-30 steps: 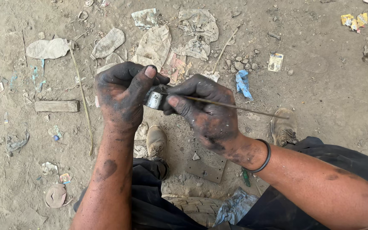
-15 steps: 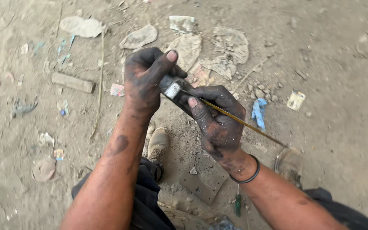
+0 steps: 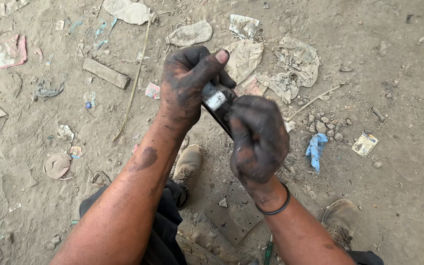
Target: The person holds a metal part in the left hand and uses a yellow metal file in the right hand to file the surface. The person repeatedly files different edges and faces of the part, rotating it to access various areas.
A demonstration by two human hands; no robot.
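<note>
- Covering the whole frame, a dusty dirt floor (image 3: 408, 98) lies strewn with litter: crumpled paper scraps (image 3: 298, 64) at upper centre, a pink scrap (image 3: 5, 51) at upper left, a short wooden block (image 3: 106, 73) left of centre, a blue rag (image 3: 316, 151) at centre right.
- Two bare forearms rise from the bottom edge, both blackened with soot or grease, above dark trousers (image 3: 165, 230) and two dusty shoes, one at centre (image 3: 188, 164), one at lower right (image 3: 340, 223).
- The left hand (image 3: 187, 86), upper centre, wraps its fingers (image 3: 207, 66) closed around a small silver metal piece (image 3: 215, 98), thumb pressed over the top.
- The right hand (image 3: 258, 140), just below and right of it, is closed in a fist, back to the camera; a dark band (image 3: 276, 208) circles the wrist. What its fingers grip is hidden, though a dark slim part (image 3: 220, 120) runs from the metal piece into the fist.
- The metal piece sits between both hands, touching each, held above the floor.
- Compared with half a second ago, the thin rod that stuck out past the right hand toward the lower right no longer shows; the fist now covers that spot. The hands have drawn closer together, and the view has shifted so the litter sits differently in frame. It looks as if the rod has been pushed in or hidden, but I cannot tell which.
</note>
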